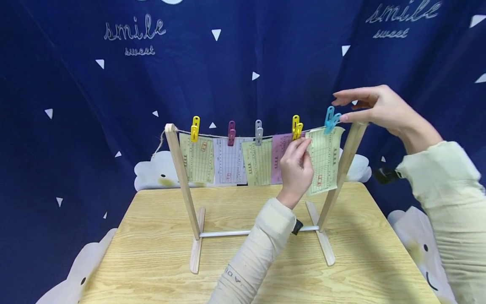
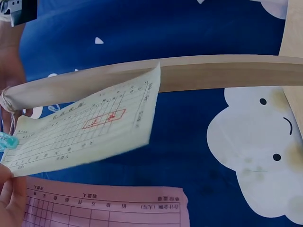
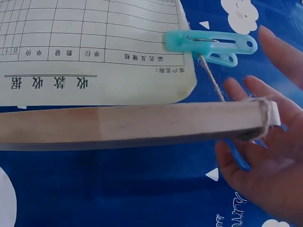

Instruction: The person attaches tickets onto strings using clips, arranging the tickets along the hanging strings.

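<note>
My left hand (image 1: 297,171) pinches the upper left corner of a pale green receipt slip (image 1: 322,162) between thumb and fingers. In the left wrist view the same slip (image 2: 90,125) slants out from those fingertips. A light blue clothespin (image 3: 208,42) clips its top edge to the twine (image 3: 212,78). My right hand (image 1: 383,107) is beside that clothespin, thumb and fingers spread apart around nothing. Seen from the right wrist, the fingers (image 3: 279,52) stand apart from the pin, close about the post's twine-wrapped top.
A wooden rack with a left post (image 1: 182,181) and right post (image 1: 343,173) stands on the wood-grain table (image 1: 152,253). Yellow (image 1: 195,128), maroon (image 1: 231,133), grey (image 1: 259,132) and another yellow clothespin (image 1: 297,127) hold more slips on the line. A blue curtain (image 1: 76,147) hangs behind.
</note>
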`<state>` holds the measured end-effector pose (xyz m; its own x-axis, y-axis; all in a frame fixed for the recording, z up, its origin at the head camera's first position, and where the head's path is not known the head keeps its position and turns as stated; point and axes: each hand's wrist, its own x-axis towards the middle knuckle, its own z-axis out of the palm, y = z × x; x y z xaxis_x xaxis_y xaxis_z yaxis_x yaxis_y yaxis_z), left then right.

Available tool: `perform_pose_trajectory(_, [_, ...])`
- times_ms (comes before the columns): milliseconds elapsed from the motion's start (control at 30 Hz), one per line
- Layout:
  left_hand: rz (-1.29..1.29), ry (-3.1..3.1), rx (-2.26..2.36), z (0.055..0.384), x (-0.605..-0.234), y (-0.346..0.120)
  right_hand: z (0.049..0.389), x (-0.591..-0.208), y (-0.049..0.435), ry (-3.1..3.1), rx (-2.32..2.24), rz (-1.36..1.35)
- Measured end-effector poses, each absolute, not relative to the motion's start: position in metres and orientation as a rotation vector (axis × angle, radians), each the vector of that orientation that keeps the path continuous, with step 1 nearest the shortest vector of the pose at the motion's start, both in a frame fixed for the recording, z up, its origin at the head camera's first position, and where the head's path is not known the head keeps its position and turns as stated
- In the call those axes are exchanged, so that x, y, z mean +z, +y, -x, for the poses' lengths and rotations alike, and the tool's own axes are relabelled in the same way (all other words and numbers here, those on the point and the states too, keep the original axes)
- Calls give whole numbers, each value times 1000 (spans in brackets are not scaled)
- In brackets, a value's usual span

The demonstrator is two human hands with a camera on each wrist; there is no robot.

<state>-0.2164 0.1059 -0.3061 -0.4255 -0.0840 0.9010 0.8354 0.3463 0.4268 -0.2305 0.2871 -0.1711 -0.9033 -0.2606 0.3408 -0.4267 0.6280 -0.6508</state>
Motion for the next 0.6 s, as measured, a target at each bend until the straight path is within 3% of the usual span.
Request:
perform_pose_trajectory(367, [697, -1652, -1251, 216, -314, 100, 204, -199, 297, -2109, 1450, -368])
perform_pose_trajectory(600, [736, -1647, -1336, 210, -323, 89, 187, -236, 299, -1591, 1827, -534])
